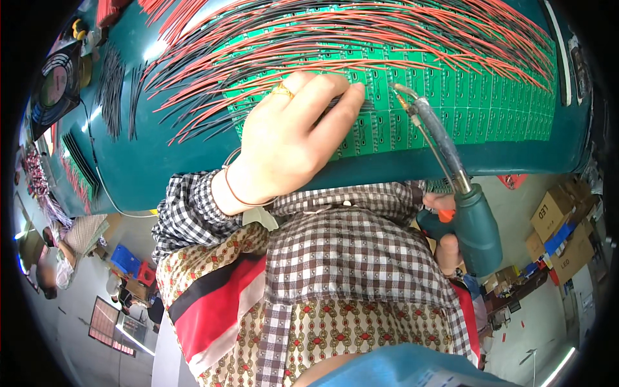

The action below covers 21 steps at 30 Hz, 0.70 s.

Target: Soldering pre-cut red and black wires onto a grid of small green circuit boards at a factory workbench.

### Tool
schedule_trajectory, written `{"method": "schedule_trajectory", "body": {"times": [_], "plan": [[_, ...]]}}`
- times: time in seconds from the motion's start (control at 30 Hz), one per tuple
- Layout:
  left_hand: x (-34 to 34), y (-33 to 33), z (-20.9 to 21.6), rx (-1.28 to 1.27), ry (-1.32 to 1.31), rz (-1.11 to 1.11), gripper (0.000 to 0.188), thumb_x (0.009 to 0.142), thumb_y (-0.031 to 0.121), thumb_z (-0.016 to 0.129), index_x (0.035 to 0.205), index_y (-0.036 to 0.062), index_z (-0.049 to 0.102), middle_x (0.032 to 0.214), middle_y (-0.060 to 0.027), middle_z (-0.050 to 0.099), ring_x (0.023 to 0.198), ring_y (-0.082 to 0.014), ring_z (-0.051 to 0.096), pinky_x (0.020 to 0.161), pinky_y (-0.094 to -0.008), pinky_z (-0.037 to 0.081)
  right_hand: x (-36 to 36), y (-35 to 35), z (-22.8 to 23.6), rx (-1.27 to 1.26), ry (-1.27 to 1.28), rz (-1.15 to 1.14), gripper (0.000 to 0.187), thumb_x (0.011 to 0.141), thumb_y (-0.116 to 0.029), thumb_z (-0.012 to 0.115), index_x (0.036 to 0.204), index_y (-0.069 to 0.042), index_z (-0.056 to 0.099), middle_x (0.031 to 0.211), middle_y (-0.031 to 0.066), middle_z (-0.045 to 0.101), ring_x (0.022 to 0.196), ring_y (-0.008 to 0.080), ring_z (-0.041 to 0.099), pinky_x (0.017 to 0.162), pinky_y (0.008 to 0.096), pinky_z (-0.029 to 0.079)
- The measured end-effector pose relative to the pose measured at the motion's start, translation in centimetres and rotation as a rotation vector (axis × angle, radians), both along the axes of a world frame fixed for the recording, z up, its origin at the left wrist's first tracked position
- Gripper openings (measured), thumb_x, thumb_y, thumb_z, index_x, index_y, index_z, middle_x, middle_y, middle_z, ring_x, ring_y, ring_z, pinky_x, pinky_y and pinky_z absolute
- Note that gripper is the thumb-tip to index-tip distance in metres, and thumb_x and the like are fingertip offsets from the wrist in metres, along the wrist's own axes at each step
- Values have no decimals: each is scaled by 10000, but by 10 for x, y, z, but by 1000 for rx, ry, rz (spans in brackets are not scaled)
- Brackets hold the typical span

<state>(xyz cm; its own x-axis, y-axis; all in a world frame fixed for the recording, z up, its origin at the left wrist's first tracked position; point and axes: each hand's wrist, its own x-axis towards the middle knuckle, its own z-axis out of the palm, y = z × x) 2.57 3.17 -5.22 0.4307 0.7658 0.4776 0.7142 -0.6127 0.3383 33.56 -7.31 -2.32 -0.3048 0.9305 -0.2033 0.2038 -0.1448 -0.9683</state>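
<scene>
My left hand reaches over the front part of a green panel of small circuit boards, its fingers pinched together. Dark strands show between those fingers, seemingly black wire. A soldering gun with a dark green handle and an orange-red trigger is gripped in my right hand, most of which the handle hides. The gun's bent metal tip is over the boards, just right of my left fingertips; whether it touches them I cannot tell. Rows of red and black wires lie across the panel.
On the dark green tabletop, loose black wires lie at left, near a black fan with a cable. Further boards with red wires sit at the left edge. Cardboard boxes stand on the floor at right.
</scene>
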Motion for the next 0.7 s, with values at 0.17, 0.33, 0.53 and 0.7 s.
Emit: {"method": "schedule_trajectory", "body": {"times": [0.17, 0.33, 0.53, 0.7], "plan": [[0, 2, -2, -11, -13, -1, 396, 662, -38, 736, 1052, 30, 756, 950, -48, 684, 775, -188, 648, 646, -290, 513, -9, 4, 2, -4, 78, -65, 562, 899, -349, 811, 1253, 45, 621, 1169, 175, 690, 1089, 273, 697, 940, 397, 562], [1, 3, 0, -22, 3, -1, 399, 663, -40, 732, 1054, 39, 752, 956, -48, 682, 790, -200, 652, 654, -304, 512, -10, 6, 1, 32, 54, -47, 499, 892, -301, 824, 1207, 49, 657, 1138, 172, 696, 1052, 283, 707, 922, 400, 566], [2, 3, 1, -39, 4, -8, 403, 655, -38, 734, 1052, 32, 752, 956, -54, 678, 800, -207, 654, 660, -307, 515, -13, 7, -6, 98, 94, -28, 507, 845, -203, 862, 1227, 60, 657, 1118, 167, 702, 1015, 279, 713, 919, 402, 566], [2, 3, 2, -61, -23, -2, 415, 643, -42, 736, 1052, 25, 752, 959, -60, 677, 798, -215, 653, 666, -314, 523, -14, 4, -3, 54, 54, -81, 573, 822, -182, 880, 1265, 81, 628, 1105, 167, 711, 1026, 275, 715, 931, 395, 566]]}}
